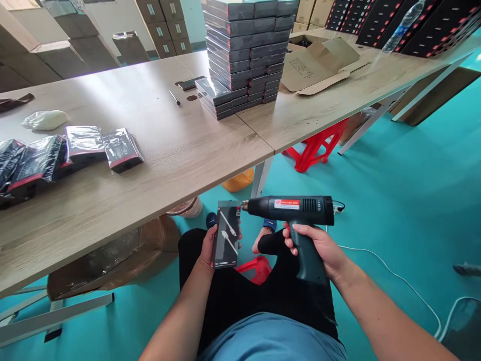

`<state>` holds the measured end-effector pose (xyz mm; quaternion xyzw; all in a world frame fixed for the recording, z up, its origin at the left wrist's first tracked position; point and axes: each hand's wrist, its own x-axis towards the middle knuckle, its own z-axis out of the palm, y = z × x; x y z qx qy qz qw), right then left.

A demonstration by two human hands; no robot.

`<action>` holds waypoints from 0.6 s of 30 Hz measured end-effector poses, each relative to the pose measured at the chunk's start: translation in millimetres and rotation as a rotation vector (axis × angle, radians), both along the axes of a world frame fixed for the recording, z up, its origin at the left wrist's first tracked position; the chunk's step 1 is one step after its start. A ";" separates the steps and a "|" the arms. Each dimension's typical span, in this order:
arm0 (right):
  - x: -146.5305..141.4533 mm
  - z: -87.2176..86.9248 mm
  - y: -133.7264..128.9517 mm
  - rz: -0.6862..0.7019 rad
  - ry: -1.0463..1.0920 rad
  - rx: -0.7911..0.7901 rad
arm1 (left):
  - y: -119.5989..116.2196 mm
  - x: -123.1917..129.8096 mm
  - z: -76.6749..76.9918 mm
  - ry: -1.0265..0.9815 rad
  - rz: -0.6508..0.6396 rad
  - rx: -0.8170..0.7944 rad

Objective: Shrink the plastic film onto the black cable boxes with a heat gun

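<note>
The box hides part of the left hand and bears print too small to read, while the view's left edge cuts into the outermost wrapped pack.

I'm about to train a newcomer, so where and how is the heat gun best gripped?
Probably by the handle of the heat gun, from the right, as the right hand does: it slopes downward, narrow enough to wrap. The metal nozzle points left toward the black box, so better avoid that end.
</note>
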<state>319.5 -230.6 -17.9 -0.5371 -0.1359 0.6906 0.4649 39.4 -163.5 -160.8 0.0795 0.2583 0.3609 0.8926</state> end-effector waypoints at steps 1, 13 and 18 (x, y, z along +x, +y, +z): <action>-3.8 6.1 0.8 0.075 -0.030 0.038 | 0.6 0.8 0.1 0.040 0.016 -0.023; -1.4 21.5 -15.4 0.466 -0.363 0.141 | 12.9 6.1 15.3 0.132 0.342 -0.265; 7.4 14.0 -40.5 0.490 -0.199 0.034 | 20.8 7.4 14.0 0.221 0.519 -0.318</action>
